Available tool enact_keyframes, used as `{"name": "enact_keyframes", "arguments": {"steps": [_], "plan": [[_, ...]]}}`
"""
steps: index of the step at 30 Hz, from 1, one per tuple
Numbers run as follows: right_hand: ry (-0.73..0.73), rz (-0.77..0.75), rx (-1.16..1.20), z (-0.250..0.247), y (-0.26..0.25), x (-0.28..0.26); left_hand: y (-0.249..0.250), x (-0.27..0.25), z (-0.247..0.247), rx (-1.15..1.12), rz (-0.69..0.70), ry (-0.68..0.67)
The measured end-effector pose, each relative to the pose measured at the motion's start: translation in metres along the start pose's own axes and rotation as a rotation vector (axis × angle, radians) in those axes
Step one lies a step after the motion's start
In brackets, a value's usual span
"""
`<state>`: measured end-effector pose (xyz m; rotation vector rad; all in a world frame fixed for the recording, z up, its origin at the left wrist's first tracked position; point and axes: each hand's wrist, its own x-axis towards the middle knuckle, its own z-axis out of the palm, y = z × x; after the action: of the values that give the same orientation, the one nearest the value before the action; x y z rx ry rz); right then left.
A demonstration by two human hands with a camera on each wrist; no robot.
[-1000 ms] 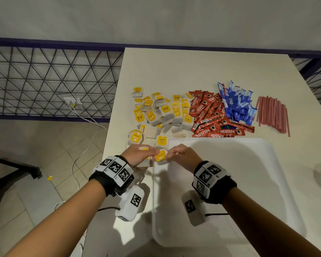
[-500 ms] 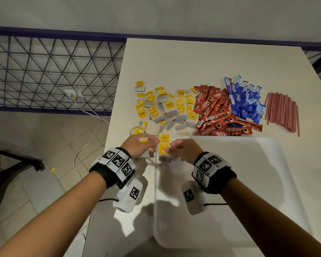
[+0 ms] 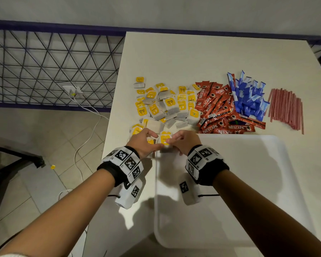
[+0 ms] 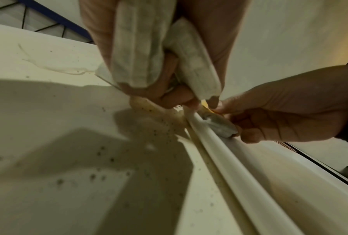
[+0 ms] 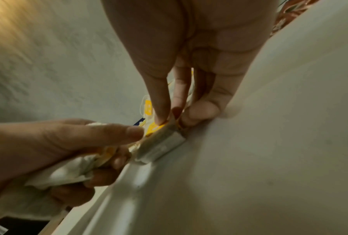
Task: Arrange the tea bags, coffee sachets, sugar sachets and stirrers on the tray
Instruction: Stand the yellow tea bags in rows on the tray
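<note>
White counter (image 3: 202, 58) beside a tiled floor (image 3: 35, 145) and a dark wire fence (image 3: 50, 67). One white tray (image 3: 248, 182) sits at the near edge. Beyond it, four groups in a row: tea bags (image 3: 167, 106) with yellow tags, too many and overlapping to count; red coffee sachets (image 3: 219, 110), likewise a heap; blue sugar sachets (image 3: 248, 97); one bundle of reddish stirrers (image 3: 285, 108).

My left hand (image 3: 143, 143), grip closed, holds two tea bags (image 4: 140, 47) against the palm. My right hand (image 3: 183, 143) pinches one tea bag (image 5: 161, 146) between thumb and fingers, resting on the tray's far-left rim.
</note>
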<state>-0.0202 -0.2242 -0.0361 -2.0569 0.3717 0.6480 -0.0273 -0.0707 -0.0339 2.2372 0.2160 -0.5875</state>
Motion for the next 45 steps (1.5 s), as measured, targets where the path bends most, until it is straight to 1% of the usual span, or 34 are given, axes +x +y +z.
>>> {"name": "enact_keyframes", "arguments": {"steps": [4, 10, 13, 15, 19, 22, 25, 29, 33, 35, 39, 45], "plan": [[0.055, -0.04, 0.004, 0.004, -0.004, -0.003, 0.003, 0.003, 0.002, 0.015, 0.006, 0.0], [0.08, -0.062, 0.012, 0.004, -0.006, -0.008, 0.0, 0.002, 0.002, 0.002, 0.0, 0.009], [0.038, -0.042, 0.039, 0.003, -0.003, -0.012, 0.0, 0.001, 0.001, -0.018, 0.004, -0.001], [0.01, -0.034, 0.099, 0.002, 0.0, -0.015, -0.001, 0.001, -0.002, -0.018, 0.012, -0.018], [-0.019, -0.061, 0.12, -0.002, 0.006, -0.02, -0.003, -0.002, -0.009, -0.036, 0.037, -0.051], [-0.041, -0.059, 0.196, -0.006, 0.006, -0.024, -0.003, -0.004, -0.012, -0.066, 0.044, -0.123], [-0.057, -0.029, 0.273, -0.007, 0.002, -0.023, -0.003, -0.003, -0.011, -0.107, 0.001, -0.149], [-0.023, 0.068, 0.385, -0.001, 0.0, -0.016, -0.002, 0.001, -0.011, -0.138, -0.015, -0.093], [0.011, 0.106, 0.295, 0.005, -0.003, -0.011, 0.005, 0.005, -0.009, -0.147, -0.01, -0.034], [0.016, 0.091, 0.231, 0.005, -0.004, -0.012, 0.009, 0.009, -0.008, -0.14, 0.005, -0.025], [0.022, 0.041, 0.112, 0.001, -0.005, -0.013, 0.014, 0.013, -0.004, -0.135, 0.01, -0.051], [0.028, 0.023, 0.068, -0.001, -0.008, -0.013, 0.011, 0.014, -0.003, -0.135, 0.001, -0.016]]}}
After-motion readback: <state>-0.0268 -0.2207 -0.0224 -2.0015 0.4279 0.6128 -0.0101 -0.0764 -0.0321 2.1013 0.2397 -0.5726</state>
